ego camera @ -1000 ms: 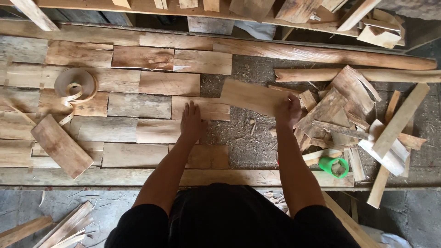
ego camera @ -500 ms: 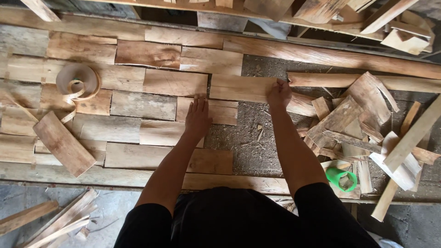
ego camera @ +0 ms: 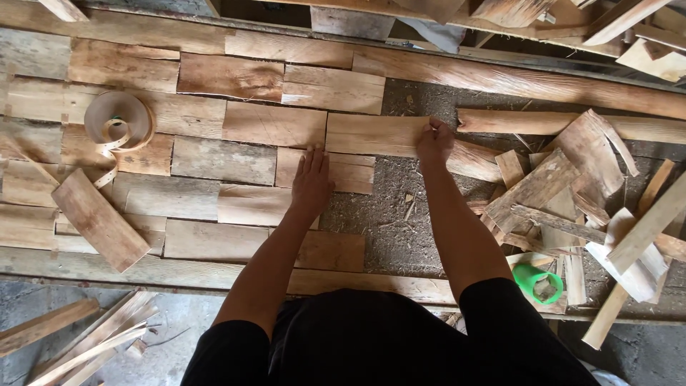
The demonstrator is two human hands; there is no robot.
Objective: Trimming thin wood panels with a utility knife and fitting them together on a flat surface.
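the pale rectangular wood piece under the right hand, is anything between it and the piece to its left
Nothing visible. The pale rectangular wood piece, pinched at its right end by the right hand, sits edge to edge with the brown wood piece. The left hand lies flat on a lower piece, out of the way.

Both arms extended forward, sleeves black. Left hand (ego camera: 311, 181) flat, palm down, fingers (ego camera: 314, 159) straight and together. Right hand (ego camera: 434, 141) farther out, fingers curled, pinching.
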